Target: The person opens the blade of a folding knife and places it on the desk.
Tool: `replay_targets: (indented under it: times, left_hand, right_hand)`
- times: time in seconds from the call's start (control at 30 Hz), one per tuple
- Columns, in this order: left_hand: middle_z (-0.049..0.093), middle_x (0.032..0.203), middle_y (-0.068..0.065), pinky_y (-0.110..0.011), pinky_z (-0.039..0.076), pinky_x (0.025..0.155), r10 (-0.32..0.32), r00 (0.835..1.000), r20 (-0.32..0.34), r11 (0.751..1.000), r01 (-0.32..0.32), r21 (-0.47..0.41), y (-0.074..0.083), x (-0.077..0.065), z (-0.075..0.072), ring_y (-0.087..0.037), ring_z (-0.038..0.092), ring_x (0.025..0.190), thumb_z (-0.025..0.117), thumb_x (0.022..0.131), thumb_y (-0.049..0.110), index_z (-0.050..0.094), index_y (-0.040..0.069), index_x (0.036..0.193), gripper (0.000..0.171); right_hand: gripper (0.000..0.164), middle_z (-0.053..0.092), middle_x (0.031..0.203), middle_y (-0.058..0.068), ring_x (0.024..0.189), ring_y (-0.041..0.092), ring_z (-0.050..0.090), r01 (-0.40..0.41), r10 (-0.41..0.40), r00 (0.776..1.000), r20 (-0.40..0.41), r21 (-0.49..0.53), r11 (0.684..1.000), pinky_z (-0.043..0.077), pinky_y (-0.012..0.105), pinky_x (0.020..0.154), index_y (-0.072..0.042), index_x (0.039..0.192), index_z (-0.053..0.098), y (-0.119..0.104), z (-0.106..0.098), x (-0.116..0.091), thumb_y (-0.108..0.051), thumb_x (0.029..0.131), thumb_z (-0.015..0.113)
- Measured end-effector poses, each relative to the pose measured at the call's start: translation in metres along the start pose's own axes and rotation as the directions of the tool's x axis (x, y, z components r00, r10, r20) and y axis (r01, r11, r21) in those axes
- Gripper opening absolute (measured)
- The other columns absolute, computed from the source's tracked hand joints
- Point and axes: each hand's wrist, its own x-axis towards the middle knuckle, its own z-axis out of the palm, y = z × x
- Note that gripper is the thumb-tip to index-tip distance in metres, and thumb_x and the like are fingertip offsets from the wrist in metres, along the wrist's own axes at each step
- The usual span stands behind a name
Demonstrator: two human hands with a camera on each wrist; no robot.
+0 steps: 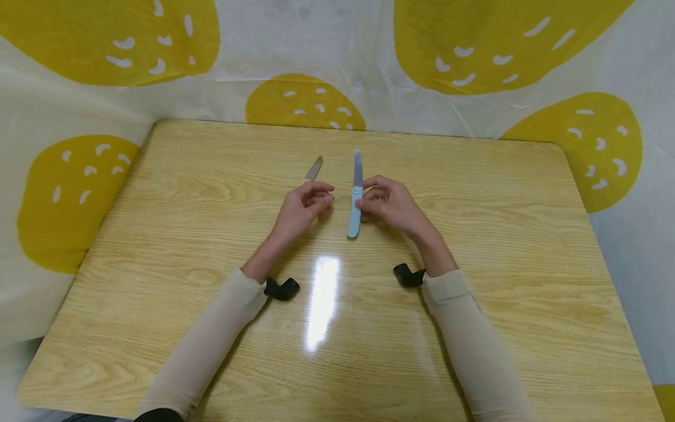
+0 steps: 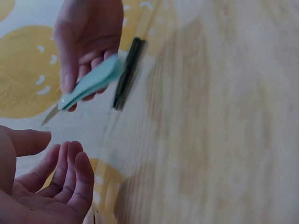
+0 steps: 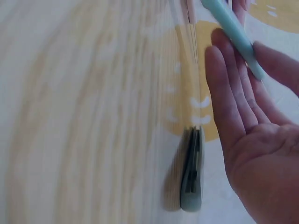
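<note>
My right hand (image 1: 392, 205) pinches the light-blue handle of a folding fruit knife (image 1: 355, 214), its blade unfolded and pointing away from me. In the left wrist view, the same knife (image 2: 91, 84) shows its pale blue-green handle between thumb and fingers. To its left, my left hand (image 1: 303, 208) has loosely bent fingers and holds nothing. Just beyond that hand, a second knife's blade (image 1: 314, 169) sticks out, the hand hiding most of its handle. A pinkish handle (image 3: 188, 11) shows at the top of the right wrist view.
A dark green folded knife (image 3: 191, 175) rests on the wooden table (image 1: 527, 264) near my right hand; in the head view it is hidden. Dark wrist devices (image 1: 282, 289) sit at both cuffs. A curtain (image 1: 306, 35) with yellow shapes hangs behind the table.
</note>
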Motion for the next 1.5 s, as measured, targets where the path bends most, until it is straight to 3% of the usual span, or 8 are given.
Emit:
replay_targets:
  times: [0.17,0.4,0.57,0.9,1.07,1.2,1.33,1.5]
  left_hand:
    - [0.071,0.112,-0.018,-0.022,0.054,0.073,-0.026,0.997,0.069,1.0,0.025,0.018,-0.002,-0.005,0.006,-0.021,0.069,0.092,0.066,0.102,0.012,0.068,-0.001,0.127,0.028]
    - [0.072,0.114,-0.016,-0.022,0.054,0.075,-0.042,0.991,0.124,0.999,0.038,0.035,-0.003,-0.011,0.011,-0.015,0.068,0.091,0.069,0.101,0.014,0.068,0.003,0.128,0.029]
    - [0.073,0.115,-0.016,-0.02,0.053,0.077,-0.031,0.993,0.115,0.997,0.023,0.072,-0.002,-0.011,0.01,-0.019,0.07,0.093,0.075,0.096,0.01,0.067,0.003,0.128,0.034]
    - [0.075,0.112,-0.018,-0.018,0.053,0.072,-0.087,0.994,0.067,0.989,0.078,0.128,-0.003,-0.014,0.005,-0.019,0.072,0.09,0.076,0.094,0.008,0.069,0.004,0.127,0.034]
    - [0.075,0.111,-0.02,-0.018,0.053,0.071,-0.069,0.995,0.066,0.991,0.061,0.121,-0.004,-0.015,0.005,-0.02,0.072,0.089,0.077,0.092,0.005,0.067,0.003,0.129,0.038]
    - [0.074,0.113,-0.02,-0.02,0.055,0.076,-0.032,0.998,0.062,0.987,0.022,0.157,-0.003,-0.016,0.006,-0.024,0.072,0.093,0.08,0.089,0.001,0.066,0.003,0.131,0.044]
    - [0.075,0.112,-0.018,-0.028,0.058,0.082,-0.009,0.998,0.058,0.97,-0.005,0.245,-0.002,-0.018,0.007,-0.026,0.072,0.096,0.081,0.088,0.001,0.066,0.003,0.131,0.045]
    - [0.075,0.112,-0.015,-0.037,0.058,0.087,0.029,0.998,0.063,0.921,-0.051,0.387,0.0,-0.02,0.008,-0.026,0.071,0.099,0.08,0.09,0.005,0.067,0.002,0.129,0.042]
  right_hand:
    - [0.025,0.08,0.088,0.006,0.08,0.025,0.078,0.027,-0.023,0.999,-0.044,0.101,0.995,0.065,0.039,0.076,0.004,0.12,0.057,-0.001,0.003,0.003,-0.007,0.1,0.069]
    - [0.024,0.081,0.087,0.006,0.081,0.027,0.08,0.041,-0.031,0.998,-0.058,0.18,0.983,0.065,0.041,0.077,0.004,0.119,0.056,-0.003,0.006,0.007,-0.005,0.1,0.068]
    - [0.023,0.079,0.089,0.002,0.082,0.026,0.079,0.05,-0.035,0.996,-0.08,0.204,0.978,0.064,0.041,0.08,0.004,0.118,0.057,-0.003,0.008,0.008,-0.006,0.1,0.068]
    - [0.024,0.069,0.085,0.002,0.071,0.013,0.073,0.093,-0.054,0.968,-0.246,0.149,0.984,0.062,0.028,0.072,0.01,0.121,0.056,-0.007,0.007,0.024,-0.001,0.101,0.064]
    - [0.038,0.069,0.085,0.0,0.07,0.012,0.072,0.067,-0.026,0.96,-0.28,0.135,0.989,0.062,0.026,0.072,0.008,0.133,0.052,-0.009,0.007,0.03,0.003,0.098,0.066]
    - [0.05,0.07,0.085,0.001,0.071,0.014,0.073,0.051,-0.01,0.951,-0.309,0.125,0.991,0.062,0.025,0.071,0.001,0.142,0.05,-0.009,0.007,0.033,0.004,0.096,0.068]
    - [0.055,0.07,0.085,0.003,0.071,0.016,0.072,0.04,-0.009,0.948,-0.318,0.092,0.995,0.062,0.026,0.07,-0.003,0.147,0.049,-0.008,0.008,0.037,0.005,0.096,0.069]
    - [0.057,0.068,0.086,0.005,0.07,0.013,0.071,0.011,0.004,0.954,-0.3,0.048,0.999,0.062,0.025,0.071,-0.002,0.148,0.048,-0.006,0.007,0.04,0.004,0.096,0.069]
